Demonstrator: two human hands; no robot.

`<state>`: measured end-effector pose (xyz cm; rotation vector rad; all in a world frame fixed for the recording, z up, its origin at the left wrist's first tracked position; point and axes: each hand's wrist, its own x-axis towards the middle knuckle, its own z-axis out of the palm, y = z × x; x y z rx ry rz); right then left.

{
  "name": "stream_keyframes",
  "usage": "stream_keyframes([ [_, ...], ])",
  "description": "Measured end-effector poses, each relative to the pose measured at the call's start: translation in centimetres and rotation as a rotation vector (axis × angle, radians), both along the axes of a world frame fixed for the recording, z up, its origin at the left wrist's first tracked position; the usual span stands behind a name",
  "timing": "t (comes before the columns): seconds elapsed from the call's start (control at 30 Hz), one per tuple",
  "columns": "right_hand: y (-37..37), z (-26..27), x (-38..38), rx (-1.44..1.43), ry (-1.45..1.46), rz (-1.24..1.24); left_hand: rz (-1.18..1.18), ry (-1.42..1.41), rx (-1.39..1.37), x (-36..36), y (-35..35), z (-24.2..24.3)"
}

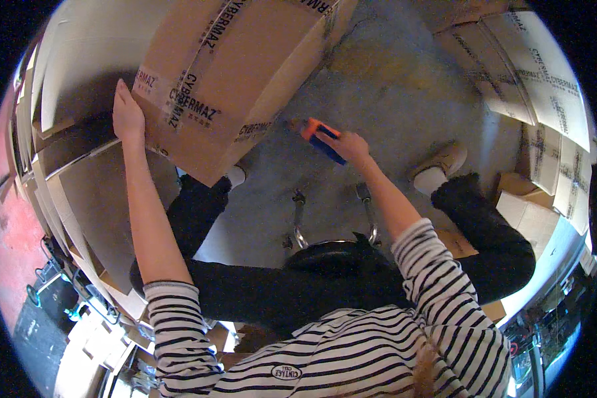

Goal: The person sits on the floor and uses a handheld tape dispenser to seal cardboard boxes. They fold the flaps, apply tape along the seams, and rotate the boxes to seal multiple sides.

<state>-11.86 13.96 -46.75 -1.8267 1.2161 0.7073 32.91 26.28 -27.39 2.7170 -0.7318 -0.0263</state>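
Note:
In front of me a large brown cardboard box [248, 64] stands at a slant. Strips of printed packing tape with dark writing run over its seam and edges. My left hand [129, 117] lies along the left side of the box and holds it there, fingers pointing away from me. To the right of the box, my right hand [353, 148] grips an orange and blue tape dispenser [328, 150]. The dispenser's front end is close to the box's right side; whether they touch cannot be told.
I sit on a low black stool [323, 258] with chrome legs. Cardboard sheets [99, 199] stand on the left. Taped cartons [552, 84] are stacked on the right, above smaller cardboard pieces [522, 214]. The grey floor [393, 99] shows between the box and the cartons.

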Motion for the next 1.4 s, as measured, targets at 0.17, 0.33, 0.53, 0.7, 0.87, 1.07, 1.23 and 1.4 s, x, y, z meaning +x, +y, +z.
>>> stream_keyframes([
  [0.17, 1.8, -0.4, 8.7, -0.003, 0.056, -0.225, 0.044, 0.039, 0.01, -1.2, -0.7, 0.4],
  [0.33, 2.2, -1.1, 9.7, 0.071, 0.051, -0.383, 0.047, 0.018, 0.009, -1.4, -0.4, 0.8],
  [0.53, 1.1, -1.3, 6.1, 0.787, -0.361, -0.918, 0.022, 0.047, 0.029, -2.3, -1.0, 1.6],
  [0.7, 2.5, 2.7, 0.2, 0.489, -0.468, -1.111, 0.086, 0.033, 0.193, -4.7, -1.1, 3.2],
  [0.87, 3.6, 5.8, -6.8, 0.523, -0.551, -1.507, 0.023, 0.038, 0.17, -12.2, -0.7, 7.1],
  [1.07, 3.6, 9.0, -8.9, 0.56, -0.665, -1.922, -0.139, 0.097, 0.161, -22.4, 0.7, 10.4],
  [1.23, 2.8, 7.9, -10.4, 0.377, -0.857, -2.085, -0.27, 0.526, -0.265, -28.5, 2.0, 10.8],
  [1.4, 1.2, 7.1, -13.3, -0.079, -0.564, -2.193, -0.258, 0.293, -0.21, -24.7, 0.8, 1.0],
])
